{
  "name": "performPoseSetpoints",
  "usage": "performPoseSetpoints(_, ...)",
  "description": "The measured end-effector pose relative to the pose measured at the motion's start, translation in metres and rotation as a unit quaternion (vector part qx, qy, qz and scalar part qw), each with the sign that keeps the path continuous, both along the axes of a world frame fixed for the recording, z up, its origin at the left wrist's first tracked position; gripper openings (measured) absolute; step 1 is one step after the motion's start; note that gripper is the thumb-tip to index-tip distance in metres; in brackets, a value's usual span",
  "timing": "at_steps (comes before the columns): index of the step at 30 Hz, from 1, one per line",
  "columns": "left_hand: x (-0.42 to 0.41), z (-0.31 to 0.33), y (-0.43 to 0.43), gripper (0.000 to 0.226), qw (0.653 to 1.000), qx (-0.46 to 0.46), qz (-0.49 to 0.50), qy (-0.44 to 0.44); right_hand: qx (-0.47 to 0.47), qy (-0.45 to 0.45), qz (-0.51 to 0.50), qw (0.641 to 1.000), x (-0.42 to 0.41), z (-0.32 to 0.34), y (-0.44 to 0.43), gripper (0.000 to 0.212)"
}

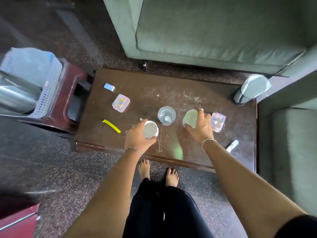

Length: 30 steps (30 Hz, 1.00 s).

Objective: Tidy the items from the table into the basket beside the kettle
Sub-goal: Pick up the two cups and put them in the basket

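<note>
On the dark wooden table point(171, 86), my left hand point(137, 136) grips a white cup point(150, 129) near the front edge. My right hand point(200, 127) grips a second, pale green-white cup point(191, 117), which is tilted. Between the two cups stands a clear glass point(166, 115). A small clear lidded box point(217, 121) lies just right of my right hand, and another like it point(121, 103) lies at the left. A yellow strip point(111, 126) and a small blue-white packet point(109, 87) lie on the left part. The white perforated basket point(49, 93) stands on a maroon stool at the left, beside the steel kettle point(15, 93).
A grey-green sofa point(214, 31) stands behind the table and an armchair point(291, 143) to its right. A bottle in a sleeve point(252, 88) lies at the table's right rear corner. A white and black object point(232, 146) lies near the front right. My bare feet point(158, 170) stand before the table.
</note>
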<state>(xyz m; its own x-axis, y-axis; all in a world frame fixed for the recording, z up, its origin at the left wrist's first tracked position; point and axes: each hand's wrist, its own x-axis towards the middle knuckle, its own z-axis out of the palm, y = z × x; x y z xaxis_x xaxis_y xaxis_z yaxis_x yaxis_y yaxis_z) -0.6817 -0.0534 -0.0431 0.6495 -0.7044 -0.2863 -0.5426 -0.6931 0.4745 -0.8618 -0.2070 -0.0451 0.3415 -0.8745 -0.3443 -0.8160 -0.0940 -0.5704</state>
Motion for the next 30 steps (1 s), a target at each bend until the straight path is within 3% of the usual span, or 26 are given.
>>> performPoseSetpoints(7, 0.008, 0.073, 0.016, 0.059, 0.994, -0.101, 0.039, 0.006, -0.031, -0.097, -0.055, 0.993, 0.022, 0.076, 0.023, 0.082)
performPoseSetpoints(12, 0.024, 0.122, 0.042, 0.042, 0.976, -0.198, 0.088, 0.002, -0.079, -0.163, -0.029, 0.983, 0.055, 0.132, 0.050, 0.076)
performPoseSetpoints(19, 0.070, 0.165, 0.086, 0.053, 0.958, -0.257, 0.125, -0.017, -0.132, -0.221, 0.040, 0.966, 0.122, 0.185, 0.096, 0.073)
performPoseSetpoints(22, 0.096, 0.186, 0.112, 0.048, 0.952, -0.282, 0.119, -0.027, -0.151, -0.225, 0.071, 0.960, 0.156, 0.198, 0.120, 0.074)
performPoseSetpoints(27, 0.146, 0.212, 0.160, 0.032, 0.939, -0.319, 0.113, -0.066, -0.171, -0.260, 0.113, 0.943, 0.211, 0.216, 0.178, 0.054)
performPoseSetpoints(30, 0.176, 0.218, 0.185, 0.039, 0.929, -0.336, 0.115, -0.102, -0.168, -0.287, 0.116, 0.936, 0.245, 0.227, 0.210, 0.046)
